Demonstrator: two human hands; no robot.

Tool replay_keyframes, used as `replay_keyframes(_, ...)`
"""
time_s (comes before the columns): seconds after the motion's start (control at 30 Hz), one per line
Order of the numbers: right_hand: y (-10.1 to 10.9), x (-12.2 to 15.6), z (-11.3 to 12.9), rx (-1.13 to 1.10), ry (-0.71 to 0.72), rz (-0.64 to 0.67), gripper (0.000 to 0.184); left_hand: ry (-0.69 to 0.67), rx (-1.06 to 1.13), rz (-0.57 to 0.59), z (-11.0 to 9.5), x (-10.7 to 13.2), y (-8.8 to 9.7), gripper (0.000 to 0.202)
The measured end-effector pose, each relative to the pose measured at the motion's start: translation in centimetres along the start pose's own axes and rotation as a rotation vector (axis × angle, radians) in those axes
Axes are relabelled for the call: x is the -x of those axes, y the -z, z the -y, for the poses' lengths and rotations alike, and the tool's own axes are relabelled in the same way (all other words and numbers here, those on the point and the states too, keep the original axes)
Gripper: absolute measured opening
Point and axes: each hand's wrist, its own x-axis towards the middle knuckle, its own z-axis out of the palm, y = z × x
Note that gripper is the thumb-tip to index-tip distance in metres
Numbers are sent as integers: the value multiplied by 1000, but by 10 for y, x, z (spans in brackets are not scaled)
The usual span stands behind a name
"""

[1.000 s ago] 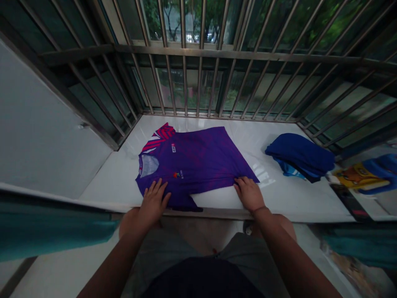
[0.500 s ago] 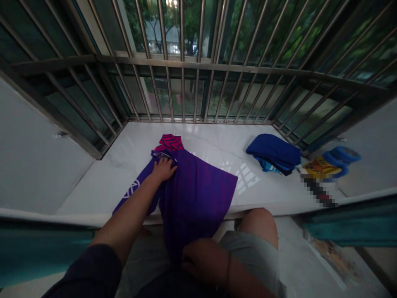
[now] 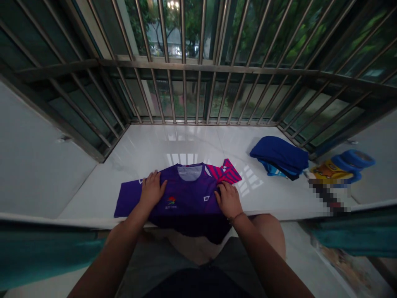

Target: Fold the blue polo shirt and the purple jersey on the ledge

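A purple jersey [image 3: 189, 196] lies front up across the white ledge, its collar facing the window and its lower part hanging over the near edge. It has a small colourful logo on the chest. One sleeve is plain purple, on the left; the other is striped pink and purple, on the right. My left hand [image 3: 153, 189] rests flat on the jersey's left shoulder, thumb apart from the fingers. On the other shoulder, beside the striped sleeve, lies my right hand [image 3: 228, 198], its fingers slightly bent and its thumb apart. Both hands touch the cloth.
A folded blue garment pile [image 3: 279, 155] sits on the right of the white ledge [image 3: 149, 145]. Beyond it stands a blue and yellow container [image 3: 336, 167], near a blurred-out dark object. Metal bars [image 3: 204, 68] close off the window behind. Teal curtains [image 3: 344, 234] hang at both sides.
The jersey, bunched and partly over my lap before, is now spread with its collar toward the window. My right hand has moved up from my lap onto it; my left hand has shifted slightly left and nearer.
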Motion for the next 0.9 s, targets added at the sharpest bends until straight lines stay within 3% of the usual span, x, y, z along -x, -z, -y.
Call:
replay_keyframes(0.1,3,-18,10,11,-30,-71,33,27,17,-42,21,2,7,69)
replay_keyframes(0.27,5,-72,19,12,18,-88,43,87,-1,-147,29,-8,15,64)
replay_keyframes(0.37,5,-101,12,12,25,-14,45,107,-59,-112,40,-20,24,57)
replay_keyframes(0.5,16,-111,-5,14,25,53,25,65,-64,-47,64,-29,37,42)
replay_keyframes(0.63,32,-85,-26,-20,53,103,18,-96,170,-118,74,-10,48,32)
replay_keyframes(0.73,41,-42,-47,-75,85,57,26,-84,312,-272,70,28,60,33)
replay_keyframes(0.83,49,18,-69,-205,85,-165,34,15,252,-427,68,83,84,32)
replay_keyframes(0.9,58,63,-82,-248,35,-367,34,61,169,-450,70,121,112,34)
